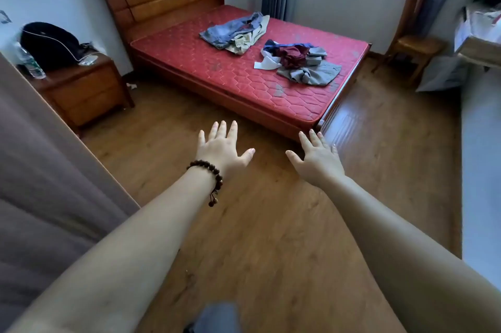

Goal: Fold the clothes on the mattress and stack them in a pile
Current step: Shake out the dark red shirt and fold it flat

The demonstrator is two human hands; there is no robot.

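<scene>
A bare red quilted mattress (217,67) lies on a wooden bed frame across the room. Two loose heaps of clothes sit on it: a far heap of blue denim and beige garments (235,32), and a nearer heap of grey, maroon, navy and white pieces (301,61). My left hand (222,148), with a bead bracelet at the wrist, is stretched out over the floor, fingers spread and holding nothing. My right hand (317,156) is held out beside it, fingers straight, also holding nothing. Both hands are well short of the mattress.
Wooden floor (257,224) spreads between me and the bed. A nightstand (81,91) with a black bag and bottle stands left. A grey door or panel (40,183) is close on my left. A wooden chair (412,34) and cluttered shelf stand at the right.
</scene>
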